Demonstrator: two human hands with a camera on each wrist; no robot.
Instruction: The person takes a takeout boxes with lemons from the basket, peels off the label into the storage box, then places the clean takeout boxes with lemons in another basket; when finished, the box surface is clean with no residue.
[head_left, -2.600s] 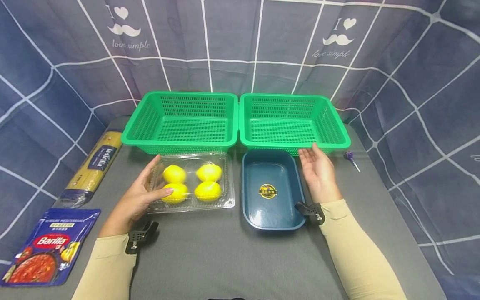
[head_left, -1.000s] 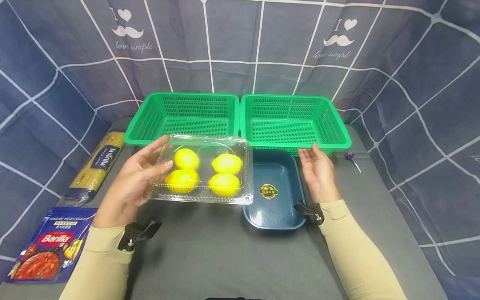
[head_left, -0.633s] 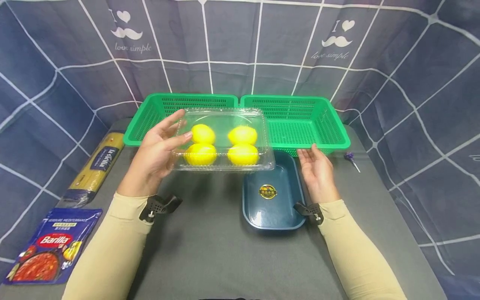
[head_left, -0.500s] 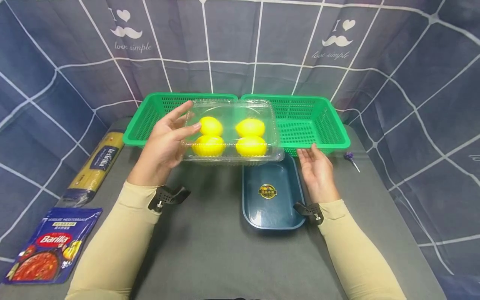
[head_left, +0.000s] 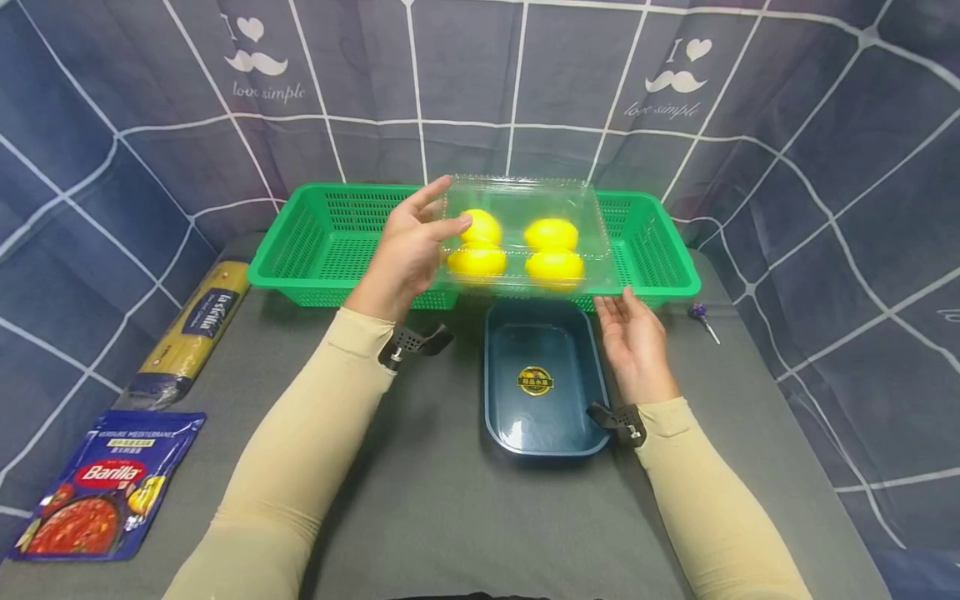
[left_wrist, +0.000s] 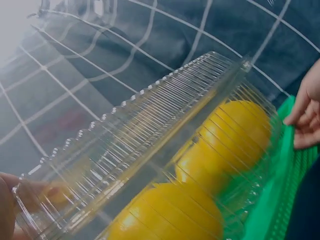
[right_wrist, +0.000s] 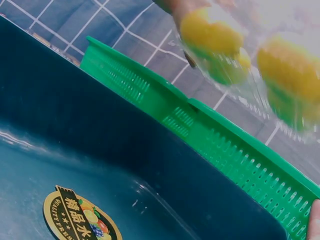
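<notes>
My left hand [head_left: 405,250] grips the left end of a clear plastic clamshell box [head_left: 525,196], thumb on the lid side. Several yellow lemons [head_left: 555,271] show through it. The box is raised over the right green basket [head_left: 671,262] and hides much of that basket's inside in the head view. My right hand [head_left: 636,346] rests with relaxed fingers at the front wall of this basket, beside the dark blue tub [head_left: 551,429]. From the left wrist, the right fingertips [left_wrist: 300,115] appear at the basket's rim, just past the lemon box.
A second green basket [head_left: 322,294] adjoins on the left. Along the table's left side lie a spaghetti pack [head_left: 198,325] and a blue Barilla pouch [head_left: 108,492]. A purple-wrapped lollipop [head_left: 702,318] lies to the right. A checked curtain [head_left: 465,83] surrounds the table.
The left hand has lifted the lemon box off the table and carried it forward and right, over the right basket. The right hand has stayed in place.
</notes>
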